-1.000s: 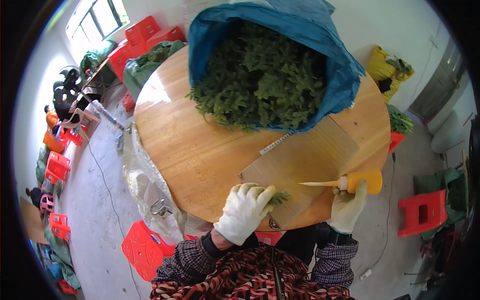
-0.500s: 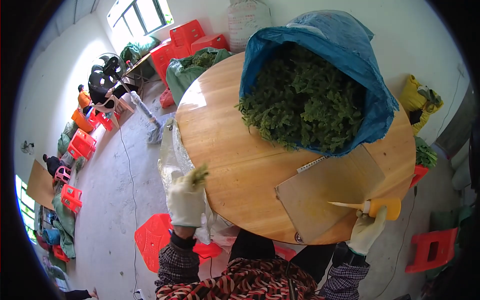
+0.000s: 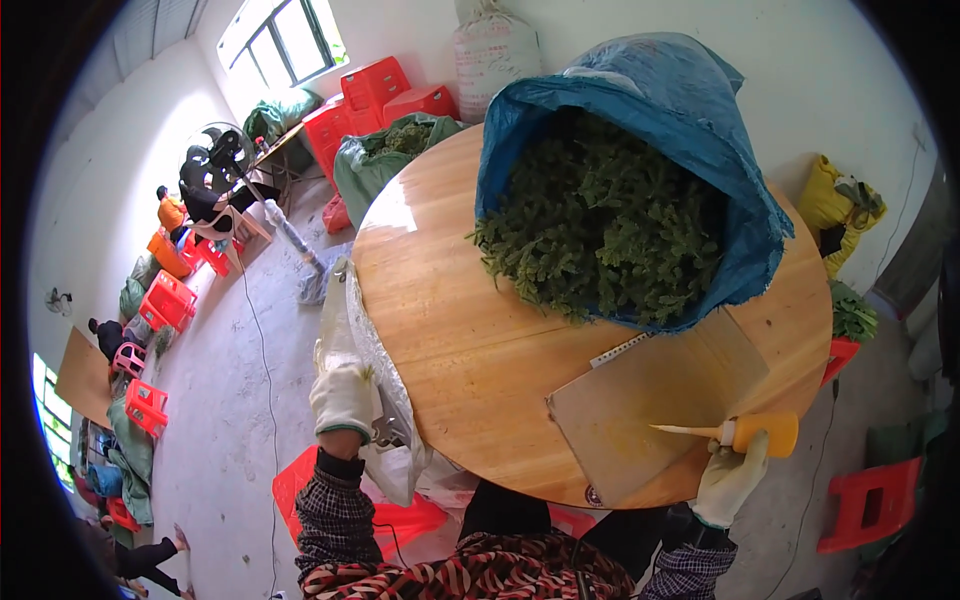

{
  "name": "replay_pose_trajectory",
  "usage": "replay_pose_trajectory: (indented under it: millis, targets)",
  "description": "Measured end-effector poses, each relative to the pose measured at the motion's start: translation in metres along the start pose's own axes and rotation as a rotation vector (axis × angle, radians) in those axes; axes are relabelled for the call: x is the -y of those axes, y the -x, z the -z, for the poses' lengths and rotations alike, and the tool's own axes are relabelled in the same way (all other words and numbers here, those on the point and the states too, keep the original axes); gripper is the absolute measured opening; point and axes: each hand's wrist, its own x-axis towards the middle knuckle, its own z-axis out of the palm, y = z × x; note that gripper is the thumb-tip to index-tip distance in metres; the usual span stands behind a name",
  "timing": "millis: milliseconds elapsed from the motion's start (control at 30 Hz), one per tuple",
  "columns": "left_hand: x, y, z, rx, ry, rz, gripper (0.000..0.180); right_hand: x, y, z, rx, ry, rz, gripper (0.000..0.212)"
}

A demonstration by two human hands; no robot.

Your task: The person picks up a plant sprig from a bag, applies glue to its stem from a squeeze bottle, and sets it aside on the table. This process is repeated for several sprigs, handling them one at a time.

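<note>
Currently, the right hand [image 3: 733, 475] has its fingers curled around the yellow squeeze bottle [image 3: 768, 434], with the nozzle pointing left from the fingers, over the cardboard sheet [image 3: 650, 395]. Yellow staining on the sheet suggests prior use. Green sprigs [image 3: 600, 215] fill the mouth of the blue sack [image 3: 665, 65], beyond and between both sets of fingers; by judgement, most stock is not yet taken out. The left hand [image 3: 342, 400] is over the plastic sheeting [image 3: 395, 475] at the table edge, well left of the bottle. Its fingertips point away from the wearer and are indistinct; their opening, and any sprig within them, cannot be determined. The sheeting's contents and the sack's depth are hidden.
</note>
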Motion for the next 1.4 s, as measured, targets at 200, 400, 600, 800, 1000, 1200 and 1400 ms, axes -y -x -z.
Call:
replay_pose_trajectory:
  millis: [200,400,600,800,1000,1200,1400]
  targets:
    - [-0.092,-0.022,0.049,-0.215,0.166,-0.377,0.020,0.003,0.001,-0.004,0.016,0.024,0.013,0.034]
    - [-0.195,-0.047,0.066,-0.292,0.332,-0.618,0.024,0.004,0.003,-0.006,-0.028,0.054,0.024,0.033]
    - [-0.220,-0.068,0.032,-0.424,0.317,-0.651,0.024,0.004,0.004,-0.007,-0.005,0.045,0.005,0.032]
    - [-0.205,-0.042,0.075,-0.229,0.447,-0.482,0.025,0.003,0.002,-0.003,0.009,0.046,0.026,0.031]
    - [-0.173,-0.025,0.069,-0.077,0.839,-0.462,0.026,0.005,0.003,-0.008,-0.001,0.025,0.012,0.030]
    - [-0.161,0.018,0.063,0.186,1.185,-0.555,0.027,0.002,0.003,0.000,0.015,0.035,0.015,0.031]
    - [-0.159,0.063,0.052,0.153,0.957,-0.856,0.022,0.004,0.002,0.000,-0.034,-0.058,0.000,0.031]
